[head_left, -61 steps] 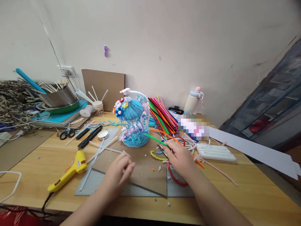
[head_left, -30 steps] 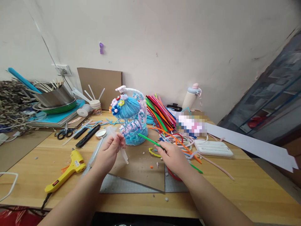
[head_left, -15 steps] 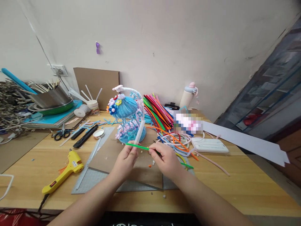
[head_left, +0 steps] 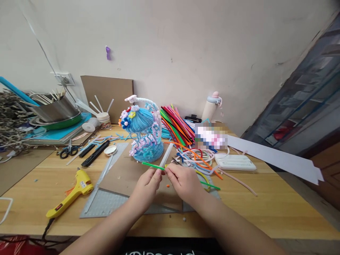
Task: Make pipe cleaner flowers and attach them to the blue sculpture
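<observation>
My left hand [head_left: 148,182] is closed, its thumb and fingers pinching a green pipe cleaner [head_left: 151,165] and the lower end of a white, translucent-looking stick [head_left: 166,155]. The two cross above the fingertips. Close against it, my right hand [head_left: 183,179] is also closed, pinching the same green pipe cleaner. A bit of yellow shows by its fingertips, and dark metal tips show just behind the knuckles; whether this hand holds them I cannot tell. Beyond both hands stands a blue pipe-cleaner lamp-like ornament [head_left: 142,120] with flowers and a white arched stem.
Under the hands lie a cardboard sheet [head_left: 119,177] and a grey cutting mat [head_left: 106,205]. A yellow glue gun [head_left: 75,193], scissors [head_left: 69,151] and a black utility knife [head_left: 95,154] lie left. Bundled pipe cleaners [head_left: 177,125], loose ones and a white case [head_left: 235,162] are right.
My left hand has moved slightly right, closer to my right hand. The white stick has swung rightward, away from the ornament, and less of the green pipe cleaner shows between the hands.
</observation>
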The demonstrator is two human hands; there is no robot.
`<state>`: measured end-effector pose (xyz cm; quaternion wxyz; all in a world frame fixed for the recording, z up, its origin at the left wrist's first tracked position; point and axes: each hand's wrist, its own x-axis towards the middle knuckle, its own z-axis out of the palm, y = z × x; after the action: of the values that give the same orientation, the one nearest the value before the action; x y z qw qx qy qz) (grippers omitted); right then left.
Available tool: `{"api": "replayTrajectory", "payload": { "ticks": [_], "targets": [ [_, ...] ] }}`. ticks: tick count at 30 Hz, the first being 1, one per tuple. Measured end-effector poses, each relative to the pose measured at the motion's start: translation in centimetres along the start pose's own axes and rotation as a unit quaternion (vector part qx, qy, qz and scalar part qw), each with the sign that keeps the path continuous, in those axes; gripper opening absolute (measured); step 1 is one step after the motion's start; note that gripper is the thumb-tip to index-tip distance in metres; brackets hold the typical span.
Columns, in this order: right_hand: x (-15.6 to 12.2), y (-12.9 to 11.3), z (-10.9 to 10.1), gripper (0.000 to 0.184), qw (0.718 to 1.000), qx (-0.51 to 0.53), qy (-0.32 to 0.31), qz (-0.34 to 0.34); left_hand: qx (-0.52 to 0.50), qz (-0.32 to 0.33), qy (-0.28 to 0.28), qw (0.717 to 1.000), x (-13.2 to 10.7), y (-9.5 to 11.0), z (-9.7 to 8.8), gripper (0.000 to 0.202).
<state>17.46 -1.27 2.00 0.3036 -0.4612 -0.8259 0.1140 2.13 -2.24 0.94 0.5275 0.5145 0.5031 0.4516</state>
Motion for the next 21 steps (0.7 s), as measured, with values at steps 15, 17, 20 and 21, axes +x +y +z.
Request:
{"api": "replayTrajectory", "payload": {
  "ticks": [15,17,20,21],
  "targets": [
    [0.0,0.0,0.0,0.018,0.990,0.135,0.005,0.042,0.052,0.001,-0.021,0.998,0.8,-1.2,-0.5,0.040],
    [0.1,0.0,0.3,0.013,0.974,0.218,-0.013,0.054,0.084,0.024,-0.019,0.996,0.6,-1.3,-0.5,0.039],
    [0.2,0.0,0.7,0.013,0.955,0.286,-0.029,0.078,0.096,0.031,-0.023,0.995,0.4,-1.6,-0.3,0.038],
    [0.2,0.1,0.8,0.014,0.951,0.296,-0.030,0.086,0.094,0.027,-0.024,0.995,0.4,-1.7,-0.3,0.038]
  ]
}}
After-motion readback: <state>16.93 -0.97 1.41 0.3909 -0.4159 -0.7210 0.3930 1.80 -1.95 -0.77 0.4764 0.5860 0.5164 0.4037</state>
